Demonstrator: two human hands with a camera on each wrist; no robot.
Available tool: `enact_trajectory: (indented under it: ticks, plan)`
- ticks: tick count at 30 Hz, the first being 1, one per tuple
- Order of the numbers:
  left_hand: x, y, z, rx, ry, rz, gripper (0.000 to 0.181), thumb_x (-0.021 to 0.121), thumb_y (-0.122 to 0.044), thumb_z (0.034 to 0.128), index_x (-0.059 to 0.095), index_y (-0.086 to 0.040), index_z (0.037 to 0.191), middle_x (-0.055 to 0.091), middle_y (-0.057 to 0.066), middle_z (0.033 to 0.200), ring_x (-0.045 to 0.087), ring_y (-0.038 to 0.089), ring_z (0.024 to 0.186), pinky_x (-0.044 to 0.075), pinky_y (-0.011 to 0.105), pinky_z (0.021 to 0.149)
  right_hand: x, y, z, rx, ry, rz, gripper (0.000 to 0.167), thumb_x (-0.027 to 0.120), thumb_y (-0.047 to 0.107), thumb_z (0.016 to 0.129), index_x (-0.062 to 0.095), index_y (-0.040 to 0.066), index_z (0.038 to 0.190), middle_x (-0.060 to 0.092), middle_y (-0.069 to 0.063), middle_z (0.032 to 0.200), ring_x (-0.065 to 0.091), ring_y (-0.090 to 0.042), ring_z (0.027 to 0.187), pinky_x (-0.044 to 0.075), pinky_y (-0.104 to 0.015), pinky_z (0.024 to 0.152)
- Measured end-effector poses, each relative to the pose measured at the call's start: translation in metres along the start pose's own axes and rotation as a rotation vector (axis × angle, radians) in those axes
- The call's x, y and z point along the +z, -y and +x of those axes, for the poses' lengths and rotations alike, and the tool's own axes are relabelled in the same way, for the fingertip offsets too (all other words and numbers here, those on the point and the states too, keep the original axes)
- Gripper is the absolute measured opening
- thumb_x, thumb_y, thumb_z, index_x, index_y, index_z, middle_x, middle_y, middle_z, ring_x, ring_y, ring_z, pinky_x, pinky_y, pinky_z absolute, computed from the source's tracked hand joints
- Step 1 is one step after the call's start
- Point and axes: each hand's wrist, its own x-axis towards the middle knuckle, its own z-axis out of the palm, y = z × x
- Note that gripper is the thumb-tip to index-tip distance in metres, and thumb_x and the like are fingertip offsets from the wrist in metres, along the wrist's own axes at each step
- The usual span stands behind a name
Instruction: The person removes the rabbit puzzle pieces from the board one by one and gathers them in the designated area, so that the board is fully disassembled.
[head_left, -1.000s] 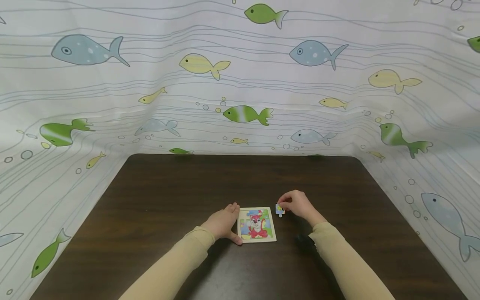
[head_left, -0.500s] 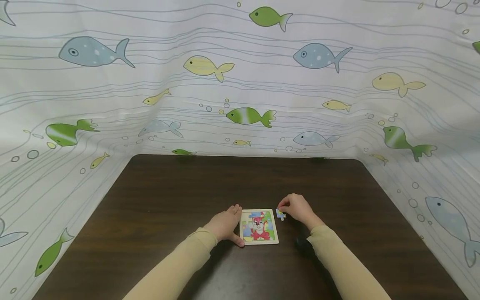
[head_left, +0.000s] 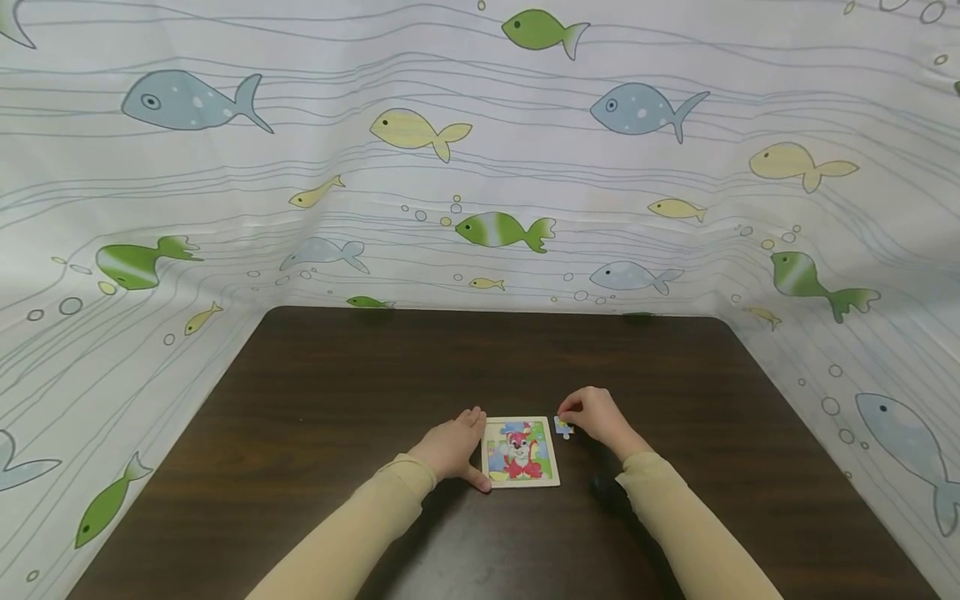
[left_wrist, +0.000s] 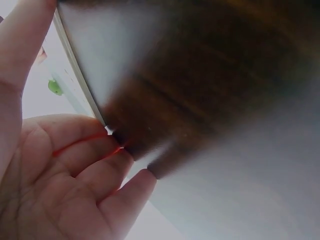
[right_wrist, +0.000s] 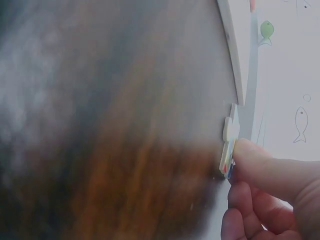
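L hand (head_left: 452, 448) spread, thumb apart from straight fingers, touching L edge of puzzle (head_left: 521, 451), which lies btwn hands. R hand (head_left: 596, 417) pinches piece (head_left: 564, 427) just R of puzzle. Fish cloth (head_left: 525, 179) well beyond both.

Puzzle piece (right_wrist: 230, 132) in right grip (right_wrist: 267, 182)

Evenly lit head view, soft glare on dark tabletop (head_left: 480, 546), 2 hazy wrist views with washed-out backdrop (right_wrist: 282, 90)
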Motion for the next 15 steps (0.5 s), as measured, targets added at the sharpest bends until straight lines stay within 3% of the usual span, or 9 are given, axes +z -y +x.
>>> enact_trajectory:
  ticks: [15]
  plan:
    - [-0.0006,0.0,-0.0011,0.008,-0.003,-0.007,0.109,0.082,-0.053,0.0631,0.036,0.006,0.143,0.033,0.021,0.15,0.033,0.031,0.139,0.036,0.042,0.109,-0.0007,0.0033,-0.0009,0.043,0.014,0.01,0.006,0.071,0.01,0.085,0.074,0.007,0.082,0.068,-0.001,0.08,0.054,-0.013,0.069,0.05,-0.028,0.064]
